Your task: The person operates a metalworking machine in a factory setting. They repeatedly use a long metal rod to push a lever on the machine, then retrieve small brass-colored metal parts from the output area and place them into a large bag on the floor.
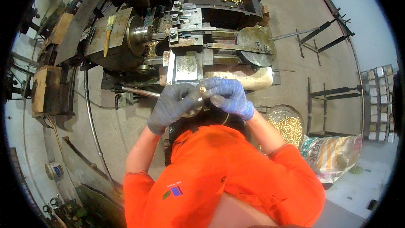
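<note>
My two gloved hands meet in front of my chest, close to the near side of a lathe-like machine. A small brass fitting shows its round end between the fingertips of both hands. My left hand, in a dark grey glove, is closed with its fingertips against the fitting. In a blue glove, my right hand is closed too, its bent fingers and thumb at the fitting's other side. Just beneath the hands, a shiny rounded metal object is partly covered.
A wooden-handled brush lies on the machine's headstock beside the chuck. At the far side, a dark metal tray bears brass pieces. A round basket of similar pieces stands at my right, near a printed sack. A metal disc stands at the machine's right end.
</note>
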`<state>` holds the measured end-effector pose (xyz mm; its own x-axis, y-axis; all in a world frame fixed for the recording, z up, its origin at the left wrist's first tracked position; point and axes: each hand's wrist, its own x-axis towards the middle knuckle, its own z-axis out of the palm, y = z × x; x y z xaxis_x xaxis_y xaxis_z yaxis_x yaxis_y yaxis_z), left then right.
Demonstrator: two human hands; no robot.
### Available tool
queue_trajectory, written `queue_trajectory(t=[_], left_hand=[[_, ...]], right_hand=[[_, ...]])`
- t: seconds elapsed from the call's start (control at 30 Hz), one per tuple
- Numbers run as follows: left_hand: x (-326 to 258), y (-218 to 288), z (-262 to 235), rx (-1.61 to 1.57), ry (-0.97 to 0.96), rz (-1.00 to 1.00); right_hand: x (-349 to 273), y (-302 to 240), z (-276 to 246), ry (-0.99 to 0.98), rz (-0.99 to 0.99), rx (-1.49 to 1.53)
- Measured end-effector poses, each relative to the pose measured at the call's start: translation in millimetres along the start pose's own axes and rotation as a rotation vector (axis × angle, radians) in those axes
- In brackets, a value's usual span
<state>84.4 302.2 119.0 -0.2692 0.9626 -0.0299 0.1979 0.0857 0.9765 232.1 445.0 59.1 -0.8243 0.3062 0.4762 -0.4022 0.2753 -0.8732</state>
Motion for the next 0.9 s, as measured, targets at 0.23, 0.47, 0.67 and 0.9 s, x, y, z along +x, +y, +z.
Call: queue_trajectory(t=[0.23,0.47,0.67,0.9], left_hand=[[3,-7,6,0.063,-0.022,-0.041],[4,-24,10,-0.137,-0.014,-0.137],[-7,-48,29,-1.055,-0.089,-0.093],[1,-54,38,-0.43,-0.026,0.367]], right_hand=[[6,-9,-5,-0.053,-0.125,-0.254],[20,-25,-9,-0.12,-0.322,-0.538],[8,-36,2,-0.095,-0.029,-0.261],[9,-27,9,-0.057,-0.03,-0.226]])
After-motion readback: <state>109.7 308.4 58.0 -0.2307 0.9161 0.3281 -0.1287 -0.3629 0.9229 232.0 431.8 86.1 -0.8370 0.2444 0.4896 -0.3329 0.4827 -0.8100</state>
